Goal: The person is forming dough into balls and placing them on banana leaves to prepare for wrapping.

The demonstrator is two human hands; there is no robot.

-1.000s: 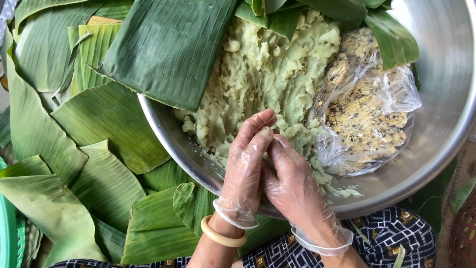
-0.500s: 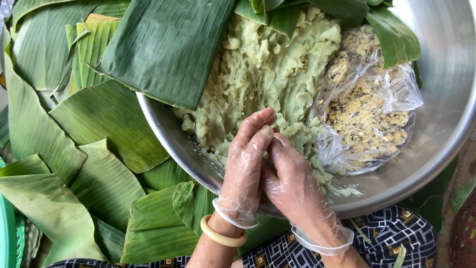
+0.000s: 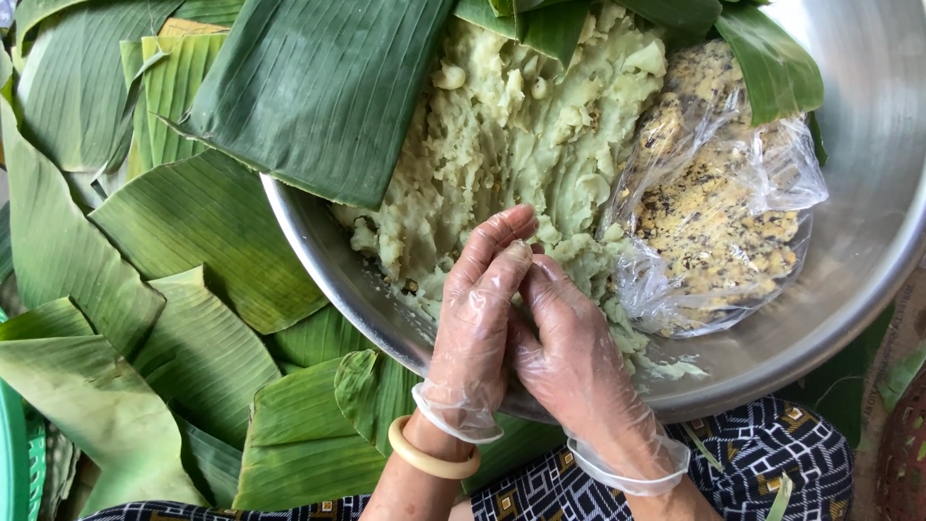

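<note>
The left hand (image 3: 479,314) and the right hand (image 3: 569,352), both covered by thin clear plastic gloves, are being pressed together over the near rim of a large metal bowl (image 3: 868,241). The left hand's fingers (image 3: 497,260) are being held loosely curved and laid against the right hand's fingers (image 3: 540,289), and both sets of fingertips are being kept at the edge of a mass of pale green dough (image 3: 511,145). Whether a piece of dough is being pinched between the hands cannot be told, because the fingers are covering one another. A cream-coloured bangle (image 3: 429,458) is being worn on the left wrist, just below the glove's cuff.

The dough is being held in the left and middle part of the bowl, where it is lumpy and rough. Just beside it on the right, touching it, a clear plastic bag (image 3: 719,207) of crumbly yellow filling speckled with dark bits is being kept inside the bowl. A big banana leaf (image 3: 318,96) is being draped over the bowl's far left rim, partly covering the dough, and more leaf pieces (image 3: 762,58) are hanging over the far edge above the bag.

To the left of the bowl, a pile of cut banana leaves (image 3: 154,280) is being spread out in overlapping layers. Dark patterned clothing (image 3: 762,463) is being seen at the bottom, beneath the bowl's near rim.
</note>
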